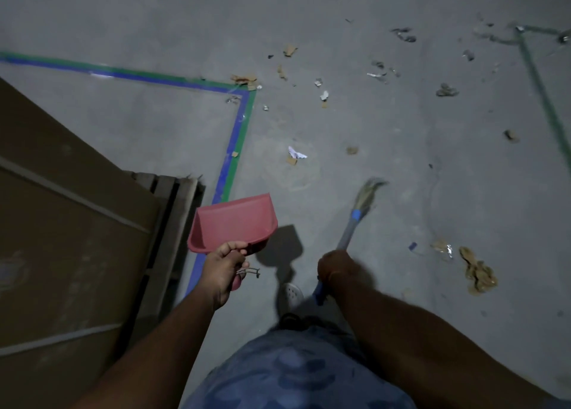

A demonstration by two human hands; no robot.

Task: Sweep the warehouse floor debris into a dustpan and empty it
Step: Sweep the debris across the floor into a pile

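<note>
My left hand [223, 269] grips the handle of a red dustpan [233, 223], held above the floor with its empty pan facing up and away from me. My right hand [335, 265] grips the grey handle of a short broom [352, 226]; its straw bristles [369, 192] point forward, blurred, just over the concrete. Debris lies scattered ahead: a white paper scrap [296, 153], brown cardboard bits [289, 50], crumpled foil pieces [404, 36] and a tan rag-like clump [479, 272] at the right.
A large cardboard box [61, 238] on a wooden pallet [173, 198] fills the left. Blue and green floor tape [241, 124] forms a corner beside it. Another green tape line [537, 84] runs at the far right. My white shoe [292, 294] shows below.
</note>
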